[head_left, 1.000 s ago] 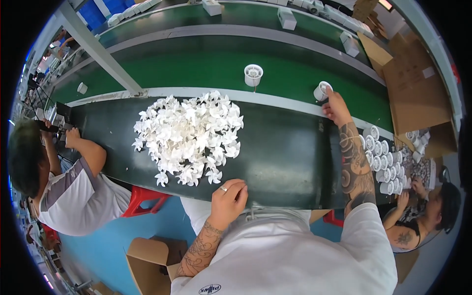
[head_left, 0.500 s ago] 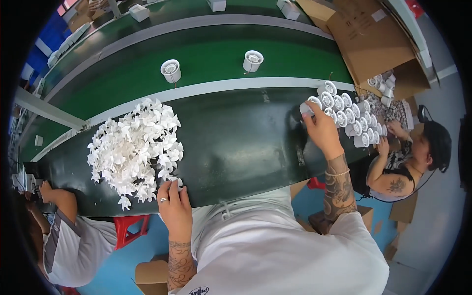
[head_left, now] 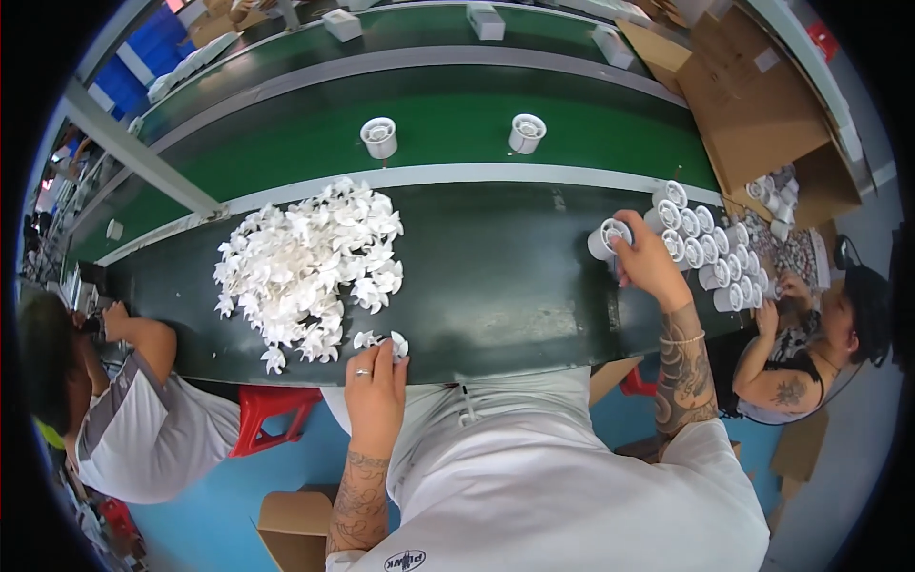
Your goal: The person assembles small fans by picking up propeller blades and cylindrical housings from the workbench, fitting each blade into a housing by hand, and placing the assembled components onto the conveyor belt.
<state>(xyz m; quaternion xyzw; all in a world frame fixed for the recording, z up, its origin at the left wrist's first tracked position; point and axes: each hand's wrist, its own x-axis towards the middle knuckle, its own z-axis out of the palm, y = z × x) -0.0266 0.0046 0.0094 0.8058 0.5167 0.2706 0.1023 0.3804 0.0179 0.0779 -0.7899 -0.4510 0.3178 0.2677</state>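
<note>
My right hand [head_left: 652, 259] grips a white round fan housing [head_left: 607, 238], thumb and fingers around its near side, just left of the grouped housings [head_left: 703, 250]. Near the front edge of the dark table, my left hand [head_left: 377, 389] has its fingers closed on a small white fan blade [head_left: 399, 344]; the fingertips partly hide it. Another fan blade [head_left: 364, 339] lies against those fingers. A large heap of white fan blades [head_left: 305, 257] spreads over the table beyond and to the left of my left hand.
Beyond the table runs a green conveyor belt [head_left: 453, 143] carrying two white housings. At the far right stands an open cardboard box [head_left: 762, 114] with white parts. One co-worker [head_left: 801, 357] sits at the right, another [head_left: 157, 419] at the left beside a red stool [head_left: 272, 419].
My right hand has drawn a housing away from the group, leftward and nearer to me. My left hand has pulled blades clear of the heap's near right edge. The whole view has shifted.
</note>
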